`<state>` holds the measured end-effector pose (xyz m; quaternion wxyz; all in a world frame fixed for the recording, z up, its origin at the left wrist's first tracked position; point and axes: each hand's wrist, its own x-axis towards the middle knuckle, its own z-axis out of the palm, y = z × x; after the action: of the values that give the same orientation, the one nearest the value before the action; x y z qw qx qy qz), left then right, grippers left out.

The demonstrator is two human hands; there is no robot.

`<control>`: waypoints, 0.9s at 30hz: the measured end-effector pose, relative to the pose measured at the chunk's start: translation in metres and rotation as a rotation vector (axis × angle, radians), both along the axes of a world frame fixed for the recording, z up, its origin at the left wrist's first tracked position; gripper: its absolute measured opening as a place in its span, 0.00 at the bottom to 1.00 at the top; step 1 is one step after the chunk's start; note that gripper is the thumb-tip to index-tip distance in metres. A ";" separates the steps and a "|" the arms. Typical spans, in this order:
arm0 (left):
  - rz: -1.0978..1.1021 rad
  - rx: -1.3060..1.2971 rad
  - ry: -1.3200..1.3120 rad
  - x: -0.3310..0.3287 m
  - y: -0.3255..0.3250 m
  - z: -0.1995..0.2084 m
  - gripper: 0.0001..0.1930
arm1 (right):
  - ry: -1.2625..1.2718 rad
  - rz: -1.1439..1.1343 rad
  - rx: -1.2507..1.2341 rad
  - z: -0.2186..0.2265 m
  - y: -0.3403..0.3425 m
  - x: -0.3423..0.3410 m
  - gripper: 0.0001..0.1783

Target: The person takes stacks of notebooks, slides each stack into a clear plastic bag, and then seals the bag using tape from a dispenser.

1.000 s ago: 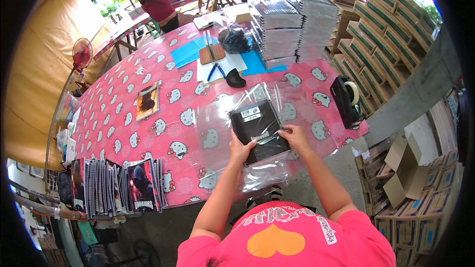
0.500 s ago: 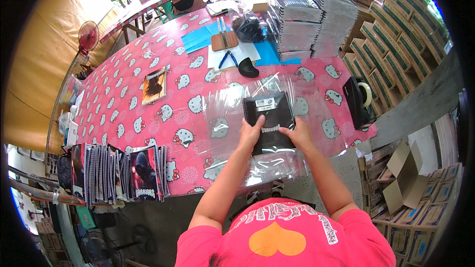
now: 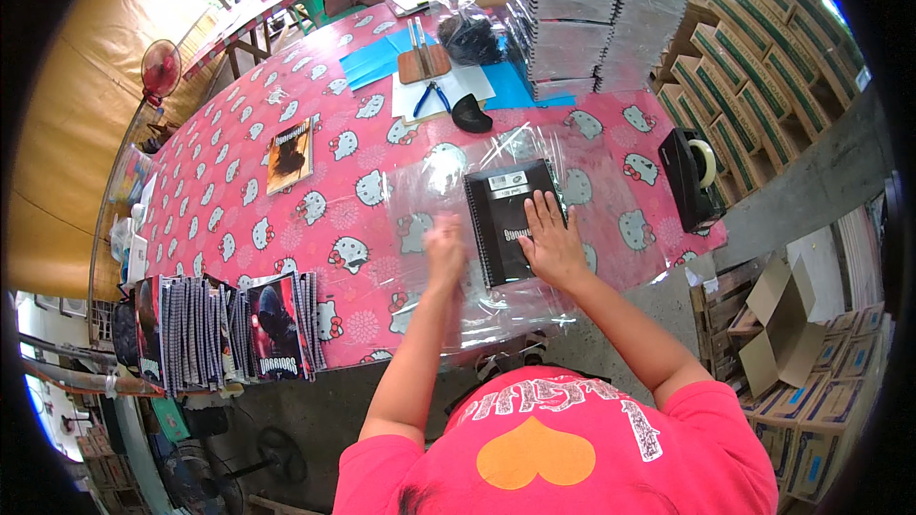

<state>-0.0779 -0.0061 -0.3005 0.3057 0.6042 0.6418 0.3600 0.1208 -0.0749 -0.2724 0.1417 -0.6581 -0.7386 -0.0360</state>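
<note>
A black spiral notebook (image 3: 500,238) lies on clear plastic sheets (image 3: 420,181) spread over the table. It has a pale label near its far edge and wire binding down its left side. My right hand (image 3: 553,246) rests flat on the cover's right half, fingers stretched out. To the left of the binding, over the plastic, is my left hand (image 3: 445,246), its fingers curled in and slightly blurred. Whether it pinches any plastic is hidden.
Upright spiral notebooks (image 3: 224,334) fill the table's near left corner. An orange-covered notebook (image 3: 291,157) lies farther back. Beyond the plastic are blue pliers (image 3: 432,98), a black curved object (image 3: 471,114) and tall wrapped notebook stacks (image 3: 563,24). A tape dispenser (image 3: 689,181) stands at the right edge.
My left hand has let go of the notebook's left side and moved left, its fingers curling. The right hand has shifted from the right edge to lie flat on the cover.
</note>
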 end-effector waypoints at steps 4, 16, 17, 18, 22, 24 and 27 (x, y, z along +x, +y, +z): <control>0.107 0.417 0.630 -0.038 -0.004 -0.015 0.14 | 0.001 -0.015 -0.021 -0.002 0.000 0.002 0.36; -0.191 -0.550 -0.776 -0.076 -0.034 0.037 0.30 | 0.413 0.401 0.004 0.021 0.026 0.008 0.16; -0.239 -0.444 -0.763 -0.062 -0.036 0.048 0.31 | 0.505 0.380 -0.058 0.024 0.031 0.008 0.17; -0.296 -0.371 -0.621 -0.039 -0.039 0.073 0.32 | 0.589 0.354 -0.120 0.031 0.037 0.010 0.18; -0.573 -0.022 0.004 0.042 -0.046 0.066 0.38 | 0.742 0.155 -0.461 0.041 0.069 0.002 0.24; -0.670 -0.136 -0.120 0.051 -0.048 0.073 0.32 | 0.504 0.175 -0.306 0.033 0.073 0.003 0.18; -0.431 -0.479 -0.373 0.009 -0.015 0.063 0.21 | 0.563 0.092 -0.359 0.022 0.071 0.011 0.10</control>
<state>-0.0686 -0.0207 -0.2377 0.6188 0.5609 0.4992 0.2308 0.1316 -0.0041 -0.2506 0.2233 -0.6226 -0.6940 0.2844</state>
